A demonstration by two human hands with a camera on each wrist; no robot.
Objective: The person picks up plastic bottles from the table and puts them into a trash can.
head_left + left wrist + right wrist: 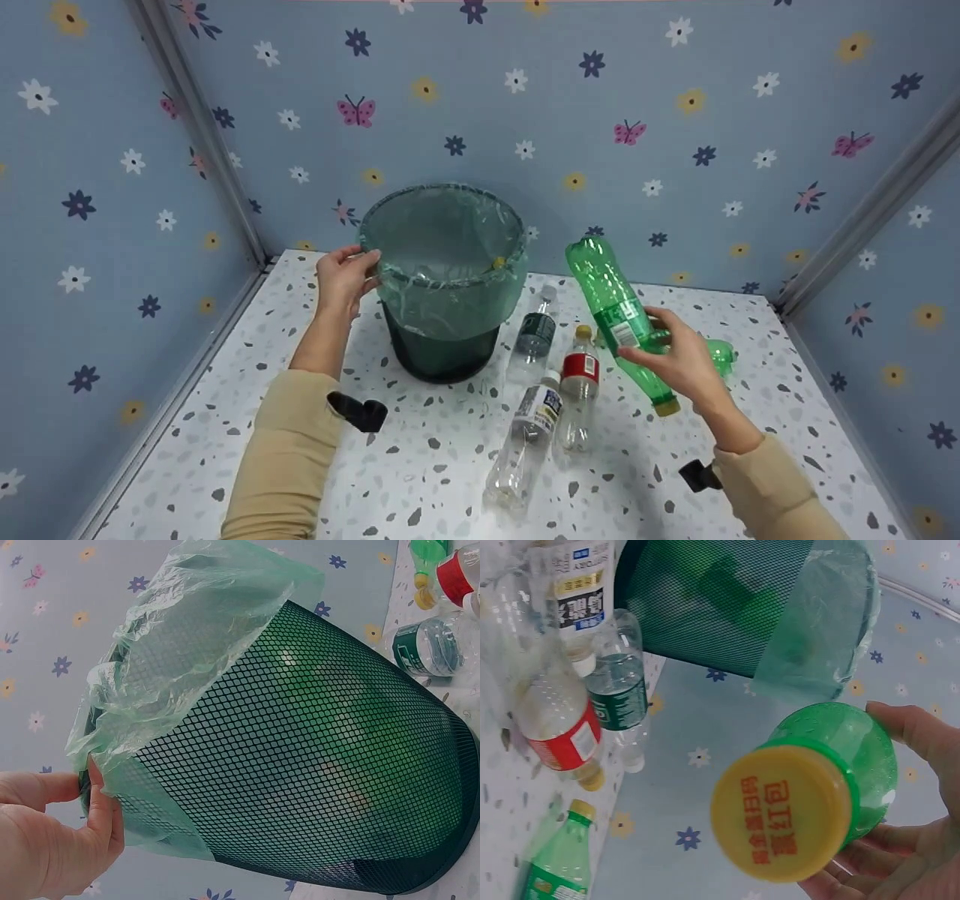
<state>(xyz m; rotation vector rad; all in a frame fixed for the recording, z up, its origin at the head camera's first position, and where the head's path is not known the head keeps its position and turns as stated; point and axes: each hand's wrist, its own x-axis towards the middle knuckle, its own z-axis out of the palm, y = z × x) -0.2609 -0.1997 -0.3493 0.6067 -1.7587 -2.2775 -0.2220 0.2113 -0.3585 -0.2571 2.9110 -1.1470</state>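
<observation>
My left hand (345,279) pinches the rim of a black mesh waste bin (444,356), with the thumb and fingers over the pale green bin liner (180,682). The liner is folded down outside the rim. My right hand (684,358) grips an otherwise similar green plastic bottle (600,281) round its label, right of the bin and raised above the table. Its yellow cap (781,814) points down toward me, while the base tilts up and away. Through the mesh in the left wrist view, green shapes show inside the bin.
On the speckled table stand or lie a clear bottle with a green label (536,330), a red-labelled bottle (580,367) and a white-labelled bottle (534,416). Another green bottle (721,354) lies partly behind my right hand. Flowered panels (480,112) enclose the table's back and sides.
</observation>
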